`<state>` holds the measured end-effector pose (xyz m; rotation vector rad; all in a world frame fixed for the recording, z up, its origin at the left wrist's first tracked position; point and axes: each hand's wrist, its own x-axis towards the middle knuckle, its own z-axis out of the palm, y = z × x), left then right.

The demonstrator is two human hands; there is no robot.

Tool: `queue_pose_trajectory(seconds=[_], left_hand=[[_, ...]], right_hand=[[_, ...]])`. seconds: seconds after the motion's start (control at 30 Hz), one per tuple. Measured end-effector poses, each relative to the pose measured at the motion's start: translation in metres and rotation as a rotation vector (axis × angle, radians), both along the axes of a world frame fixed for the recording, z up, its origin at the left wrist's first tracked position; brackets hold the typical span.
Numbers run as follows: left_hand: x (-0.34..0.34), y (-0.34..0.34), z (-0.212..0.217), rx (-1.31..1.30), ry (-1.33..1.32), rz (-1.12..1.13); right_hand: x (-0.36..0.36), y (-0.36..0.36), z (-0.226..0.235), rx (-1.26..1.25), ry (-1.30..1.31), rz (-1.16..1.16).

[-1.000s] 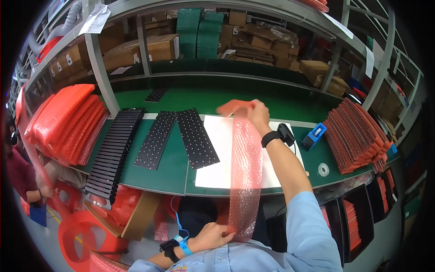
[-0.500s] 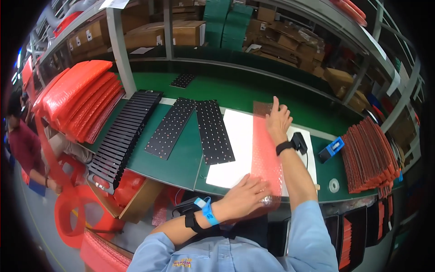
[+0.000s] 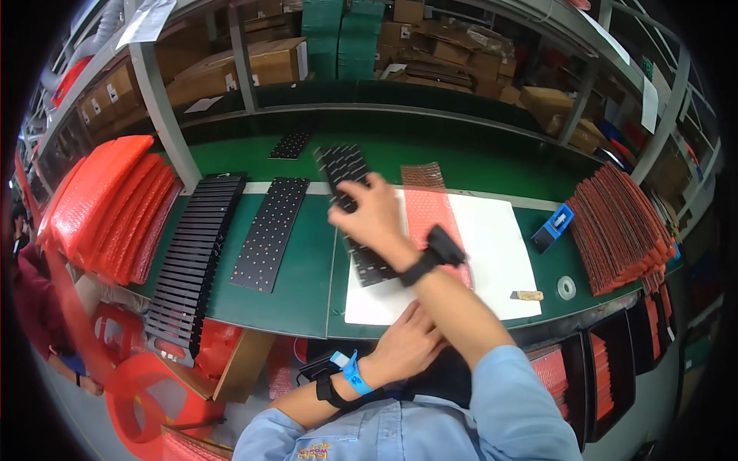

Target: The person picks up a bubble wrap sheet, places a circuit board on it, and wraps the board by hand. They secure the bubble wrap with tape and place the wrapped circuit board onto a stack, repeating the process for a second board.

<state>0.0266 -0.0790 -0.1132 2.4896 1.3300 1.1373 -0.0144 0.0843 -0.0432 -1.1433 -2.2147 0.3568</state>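
My right hand (image 3: 373, 211) is closed over a black dotted board (image 3: 344, 163), held tilted above the left part of a white sheet (image 3: 496, 253). Blur softens the board's outline. A strip of red bubble wrap (image 3: 427, 201) lies on the sheet, its near part hidden beneath my right forearm. At the bench's near edge, my left hand (image 3: 407, 342) rests with its fingers stretched out beside that forearm, which partly covers them; no held thing shows there. A second dotted board (image 3: 270, 234) lies flat to the left.
A black slotted rack (image 3: 196, 261) and stacked red bubble-wrap packs (image 3: 108, 211) stand left. A blue tape dispenser (image 3: 553, 227), a tape roll (image 3: 566, 287) and a pile of red-wrapped boards (image 3: 619, 230) are on the right. A small dotted board (image 3: 292, 144) lies farther back.
My right hand has moved left from the bubble wrap's far end and taken hold of the nearer dotted board. My left hand has drawn slightly nearer me. The view has shifted.
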Motion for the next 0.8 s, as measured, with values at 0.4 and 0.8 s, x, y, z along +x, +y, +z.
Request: queue_pose_trajectory(seconds=[0.4, 0.8], left_hand=[[-0.001, -0.005, 0.006, 0.008, 0.019, 0.038], [0.001, -0.003, 0.009, -0.02, 0.026, 0.022]], right_hand=[[0.115, 0.034, -0.042, 0.032, -0.167, -0.33], [0.115, 0.038, -0.055, 0.033, -0.27, -0.316]])
